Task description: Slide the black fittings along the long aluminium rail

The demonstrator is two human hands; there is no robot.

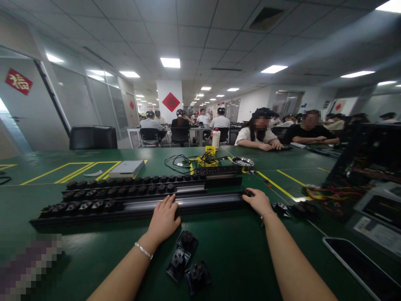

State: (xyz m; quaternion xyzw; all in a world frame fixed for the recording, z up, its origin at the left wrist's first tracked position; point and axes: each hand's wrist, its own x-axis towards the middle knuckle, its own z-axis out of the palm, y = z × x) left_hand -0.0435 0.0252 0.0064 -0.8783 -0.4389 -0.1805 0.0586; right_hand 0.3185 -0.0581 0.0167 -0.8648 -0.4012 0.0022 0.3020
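A long black metal rail [194, 202] lies across the green table in front of me, with several black socket modules [84, 207] seated in its left part. My left hand [164, 215] rests on the near edge of the rail, its fingers stretched out and holding nothing. At the rail's right end, my right hand [259, 201] grips a small black socket module [248, 192], mostly covered by the fingers. Three loose black modules [198, 276] lie on the table below my left hand.
Behind stand two similar rails, the middle one [191, 189] partly filled. More modules [282, 209] lie right of my right hand. A phone [360, 265] and a machine with loose wires [376, 217] sit at right. Farther back are a grey box [127, 168], cables, a metal dish [243, 162] and seated people.
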